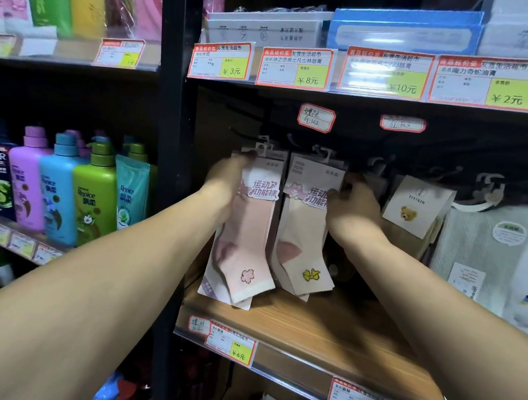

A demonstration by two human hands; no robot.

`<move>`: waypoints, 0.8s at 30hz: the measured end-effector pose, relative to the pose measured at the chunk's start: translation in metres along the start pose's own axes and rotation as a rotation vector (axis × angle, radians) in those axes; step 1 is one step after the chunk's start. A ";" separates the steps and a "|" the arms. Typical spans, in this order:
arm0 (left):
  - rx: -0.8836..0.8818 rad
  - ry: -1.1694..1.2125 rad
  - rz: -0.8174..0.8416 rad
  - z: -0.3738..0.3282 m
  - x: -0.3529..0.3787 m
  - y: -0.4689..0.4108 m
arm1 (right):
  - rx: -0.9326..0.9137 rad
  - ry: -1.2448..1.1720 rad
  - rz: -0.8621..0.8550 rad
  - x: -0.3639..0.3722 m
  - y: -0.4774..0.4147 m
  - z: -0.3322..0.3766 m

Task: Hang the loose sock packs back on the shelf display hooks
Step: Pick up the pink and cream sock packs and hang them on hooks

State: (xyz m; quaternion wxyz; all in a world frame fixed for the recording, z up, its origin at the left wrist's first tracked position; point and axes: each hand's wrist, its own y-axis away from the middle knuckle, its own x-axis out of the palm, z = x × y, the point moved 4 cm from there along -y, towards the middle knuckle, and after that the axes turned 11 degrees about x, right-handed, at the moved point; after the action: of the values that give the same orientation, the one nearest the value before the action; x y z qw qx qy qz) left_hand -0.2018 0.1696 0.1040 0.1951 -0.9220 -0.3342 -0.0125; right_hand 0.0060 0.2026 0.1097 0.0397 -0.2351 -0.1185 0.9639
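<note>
sock packs: two fronts in view, pink pack [247,231] with flower motif on the left, cream pack [305,234] with yellow bow just beside it on the right. both hang long axis vertical, header cards up, toes just above the wooden shelf [323,331].

left hand [228,179] is closed on the pink pack's left edge near the header, thumb tip up by the plastic hanger tab [263,148]. right hand [354,203] is at the cream pack's right edge, fingers curled behind it; can't tell if it's pinching the card or just steadying it.

key relation: hanger tabs sit directly above both grips, and the display hooks [247,135] run back into dark shelf depth above those. hooks barely resolve against the black backing, so whether either tab is seated on a hook can't be confirmed. my read is the pink one is the pack being placed, left hand nearest; next move would be up and back along the hook line.

obstructions: more packs stacked behind each front one, bear-card pack [415,207] just right of the right hand, handwritten price tag [316,117] overhead. shampoo bottles [60,186] in the next bay, well apart.
</note>
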 end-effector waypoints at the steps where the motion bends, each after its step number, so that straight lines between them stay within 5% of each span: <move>1: 0.012 0.000 0.010 -0.003 0.003 0.000 | 0.002 0.002 -0.002 0.000 0.000 0.000; 24: -0.021 0.196 -0.065 -0.003 -0.008 -0.008 | 0.006 0.011 -0.003 0.001 0.002 0.001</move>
State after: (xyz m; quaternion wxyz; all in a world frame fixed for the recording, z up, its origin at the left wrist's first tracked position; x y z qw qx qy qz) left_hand -0.2124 0.1689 0.1087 0.2167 -0.9070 -0.3431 -0.1124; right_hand 0.0045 0.2002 0.1101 0.0424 -0.2404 -0.1155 0.9629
